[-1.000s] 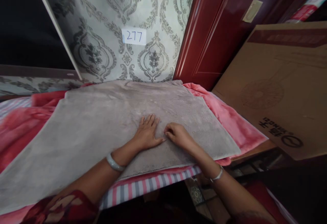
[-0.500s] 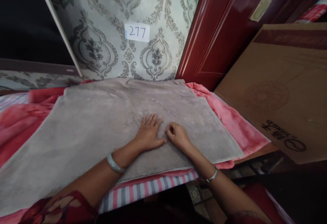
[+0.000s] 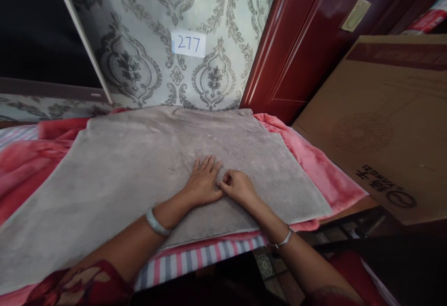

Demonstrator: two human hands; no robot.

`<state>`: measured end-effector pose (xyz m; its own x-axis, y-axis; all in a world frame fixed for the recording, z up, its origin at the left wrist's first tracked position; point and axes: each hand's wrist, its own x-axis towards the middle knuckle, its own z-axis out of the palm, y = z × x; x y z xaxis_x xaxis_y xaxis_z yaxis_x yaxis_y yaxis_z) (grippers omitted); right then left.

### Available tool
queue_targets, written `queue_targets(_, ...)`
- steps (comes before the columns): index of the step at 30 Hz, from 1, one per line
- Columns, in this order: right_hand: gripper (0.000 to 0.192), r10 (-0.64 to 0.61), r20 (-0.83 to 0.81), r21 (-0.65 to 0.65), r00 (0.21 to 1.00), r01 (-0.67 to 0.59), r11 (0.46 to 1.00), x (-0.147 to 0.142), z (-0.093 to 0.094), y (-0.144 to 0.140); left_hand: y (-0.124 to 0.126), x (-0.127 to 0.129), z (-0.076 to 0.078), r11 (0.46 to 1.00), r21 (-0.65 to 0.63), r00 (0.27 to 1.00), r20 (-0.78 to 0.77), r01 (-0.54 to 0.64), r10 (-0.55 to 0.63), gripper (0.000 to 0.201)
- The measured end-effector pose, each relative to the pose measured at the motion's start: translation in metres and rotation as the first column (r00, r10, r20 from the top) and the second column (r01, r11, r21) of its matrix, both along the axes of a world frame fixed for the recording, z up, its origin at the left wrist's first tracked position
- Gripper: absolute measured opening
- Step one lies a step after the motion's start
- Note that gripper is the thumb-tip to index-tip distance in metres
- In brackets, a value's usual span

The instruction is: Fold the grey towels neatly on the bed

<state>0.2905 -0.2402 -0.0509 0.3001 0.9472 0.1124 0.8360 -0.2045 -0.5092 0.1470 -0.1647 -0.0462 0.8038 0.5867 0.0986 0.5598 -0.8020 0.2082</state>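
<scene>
A grey, plush-looking cloth (image 3: 132, 171) is spread over a pink blanket (image 3: 321, 171). My left hand (image 3: 202, 182) lies flat on the grey cloth near its middle, fingers stretched forward and a little apart. Close beside its thumb, my right hand (image 3: 239, 187) is closed in a pinch just over the cloth. Whatever lies between its thumb and fingertips is too small or hidden to make out. A pale bangle (image 3: 156, 223) circles the left wrist and a thin bracelet (image 3: 283, 240) the right one.
A striped cloth (image 3: 199, 257) hangs from the front edge under the blanket. At the right stands a large cardboard box (image 3: 384, 124) beside a dark red door (image 3: 296, 31). A screen (image 3: 45, 36) is at the left, and a paper marked 277 (image 3: 188, 44) is on the patterned wall.
My right hand has moved slightly left, up against the thumb side of my left hand, still pinched. My left hand and the grey cloth have stayed in place.
</scene>
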Motion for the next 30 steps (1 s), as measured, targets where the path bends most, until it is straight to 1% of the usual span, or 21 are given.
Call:
queue_targets(2, 0.006, -0.011, 0.040, 0.015, 0.999, 0.011, 1.000, -0.001, 0.000, 0.002, 0.000, 0.000, 0.000, 1.000, -0.009, 1.000, 0.001, -0.001, 0.001, 0.088)
queue_targets(3, 0.007, -0.017, 0.035, 0.022, 0.999, 0.016, 1.000, 0.000, 0.000, 0.003, 0.000, 0.000, 0.000, 1.000, -0.016, 1.000, 0.002, -0.001, 0.001, 0.090)
queue_targets(6, 0.010, -0.028, -0.063, 0.035, 0.998, 0.031, 0.999, 0.006, -0.002, 0.002, 0.000, -0.001, 0.001, 0.999, -0.038, 1.000, -0.003, 0.005, -0.005, 0.094)
queue_targets(9, 0.009, -0.012, -0.129, 0.079, 0.992, 0.022, 0.997, 0.011, -0.004, 0.001, 0.002, 0.000, 0.002, 0.998, -0.060, 1.000, -0.008, 0.001, -0.001, 0.088)
queue_targets(13, 0.009, -0.007, -0.140, 0.108, 0.990, 0.023, 0.994, 0.012, -0.005, 0.001, 0.005, 0.001, 0.002, 0.995, -0.091, 0.999, 0.008, -0.049, 0.050, 0.073)
queue_targets(15, 0.008, -0.007, -0.148, 0.111, 0.989, 0.024, 0.994, 0.012, -0.006, 0.001, 0.006, 0.002, 0.002, 0.993, -0.096, 0.997, 0.026, -0.074, 0.077, 0.071)
queue_targets(18, 0.008, 0.003, -0.152, 0.106, 0.988, 0.013, 0.994, 0.011, -0.006, 0.000, 0.006, 0.005, 0.004, 0.986, -0.096, 0.990, 0.040, -0.134, 0.139, 0.074)
queue_targets(20, 0.008, 0.007, -0.131, 0.097, 0.991, 0.006, 0.995, 0.011, -0.008, -0.001, 0.005, 0.006, 0.006, 0.980, -0.096, 0.983, 0.030, -0.176, 0.179, 0.076)
queue_targets(23, 0.009, 0.012, -0.046, 0.093, 0.999, -0.008, 0.996, 0.010, -0.011, -0.003, 0.004, 0.009, 0.007, 0.974, -0.094, 0.978, 0.008, -0.205, 0.207, 0.078)
queue_targets(27, 0.010, 0.034, 0.066, 0.066, 0.997, -0.038, 0.997, 0.006, -0.014, -0.005, 0.006, 0.011, 0.004, 0.976, -0.091, 0.979, 0.011, -0.200, 0.201, 0.080)
queue_targets(30, 0.011, 0.079, 0.065, 0.038, 0.995, -0.081, 0.996, 0.004, -0.014, -0.006, 0.007, 0.012, 0.002, 0.979, -0.071, 0.981, 0.027, -0.190, 0.193, 0.082)
